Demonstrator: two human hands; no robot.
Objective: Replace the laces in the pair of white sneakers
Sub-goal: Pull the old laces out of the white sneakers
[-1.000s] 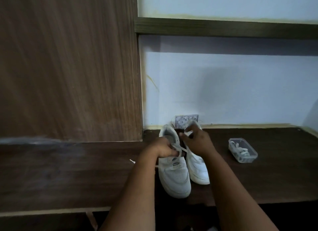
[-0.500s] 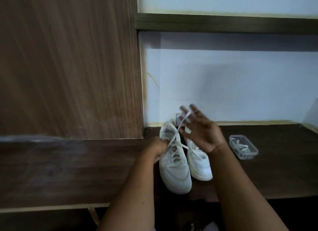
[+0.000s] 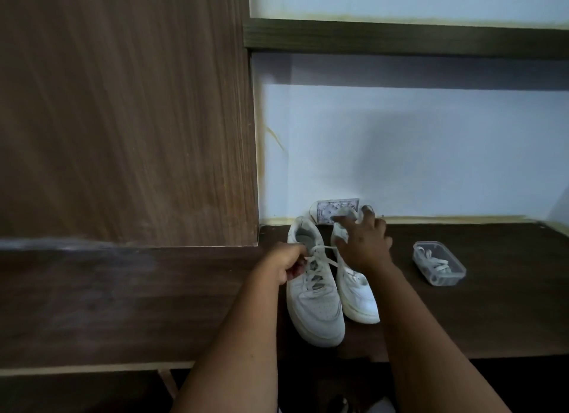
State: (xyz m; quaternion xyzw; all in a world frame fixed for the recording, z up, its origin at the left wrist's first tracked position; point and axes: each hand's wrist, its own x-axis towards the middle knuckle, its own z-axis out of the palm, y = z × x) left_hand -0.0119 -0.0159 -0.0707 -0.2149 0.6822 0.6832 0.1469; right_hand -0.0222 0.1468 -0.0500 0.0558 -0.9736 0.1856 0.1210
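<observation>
Two bare forearms rise from the bottom edge toward the middle of the frame. Just above them, at lower centre, a pair of white sneakers stands on a dark wooden shelf (image 3: 480,314), toes pointing toward the bottom of the frame. The left sneaker (image 3: 314,305) is the nearer and larger in view; the right sneaker (image 3: 357,292) sits touching it on the right, its heel end farther back.

The left hand (image 3: 289,263) is curled into a fist at the left edge of the left sneaker's eyelet area, its fingers gripping a white lace (image 3: 323,251) that runs from the fist rightward across the shoe's throat. The lace's loose loops lie just right of the knuckles, over the tongue.

The right hand (image 3: 365,243) lies above the right sneaker's opening, fingers spread and bent over the heel collar; the lace's right end reaches the base of this hand, but whether the fingers pinch it cannot be told.

At centre right, well apart from the shoes, a clear plastic container (image 3: 438,266) holds more white laces. Behind the sneakers a small patterned card (image 3: 337,211) leans against the pale wall (image 3: 431,154). A wooden panel (image 3: 123,113) fills the upper left.
</observation>
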